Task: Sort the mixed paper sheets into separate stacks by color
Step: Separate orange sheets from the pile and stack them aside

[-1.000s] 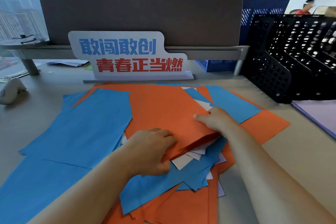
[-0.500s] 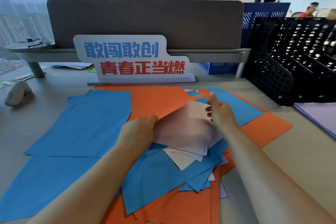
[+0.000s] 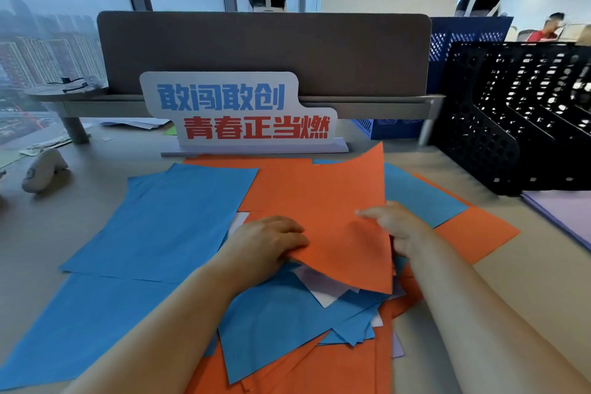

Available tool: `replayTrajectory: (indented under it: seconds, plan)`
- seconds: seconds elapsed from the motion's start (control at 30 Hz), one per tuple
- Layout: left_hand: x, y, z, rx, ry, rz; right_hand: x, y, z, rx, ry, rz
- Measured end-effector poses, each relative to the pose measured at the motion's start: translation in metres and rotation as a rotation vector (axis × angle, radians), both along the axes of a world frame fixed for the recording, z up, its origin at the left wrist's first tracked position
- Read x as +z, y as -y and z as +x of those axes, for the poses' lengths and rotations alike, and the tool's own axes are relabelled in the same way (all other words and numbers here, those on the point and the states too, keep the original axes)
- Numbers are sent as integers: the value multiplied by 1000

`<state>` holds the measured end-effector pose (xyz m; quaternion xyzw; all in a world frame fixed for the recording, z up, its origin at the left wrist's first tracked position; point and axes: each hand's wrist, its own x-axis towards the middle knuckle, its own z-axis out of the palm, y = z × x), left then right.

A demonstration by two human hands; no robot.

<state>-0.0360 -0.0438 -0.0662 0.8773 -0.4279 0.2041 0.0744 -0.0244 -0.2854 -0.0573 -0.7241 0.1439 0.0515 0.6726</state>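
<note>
Orange sheet [image 3: 332, 211], long axis pointing away, in left hand [image 3: 268, 243], right hand [image 3: 398, 227]

The orange sheets [image 3: 319, 201] and blue sheets [image 3: 179, 217] look matt, smooth paper; the file rack [image 3: 479, 150], black plastic; the divider [image 3: 265, 51], cloth.

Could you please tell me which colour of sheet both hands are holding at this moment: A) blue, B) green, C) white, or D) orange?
D: the left hand and the right hand each grip an edge of one orange sheet, lifted off the mixed pile.
</note>
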Motion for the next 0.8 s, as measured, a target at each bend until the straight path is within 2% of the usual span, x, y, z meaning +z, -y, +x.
replayTrajectory:
  seconds: [0.03,0.13,0.23,0.3,0.37,0.53,0.63,0.7,0.8]
  plan:
    - [0,0,1,108,-44,33,-2,-2,1,-23,12,-78]
    - [-4,-7,0,473,-421,128,-2,-8,-1,-61,69,-246]
    - [-6,-12,-2,460,-510,97,-3,-6,0,-107,92,-263]
    - [-1,-13,0,443,-554,-10,-3,-3,1,-157,102,-258]
    - [-3,-14,9,492,-555,-119,-3,-1,2,-173,98,-252]
    - [-7,-17,24,608,-462,11,-4,-4,3,-166,86,-230]
    - [-5,-16,21,613,-421,46,-3,-1,4,-252,116,-248]
    - [-7,-16,19,583,-460,16,-3,4,5,-282,134,-241]
    - [-10,-16,18,588,-503,1,-4,5,2,-195,105,-173]
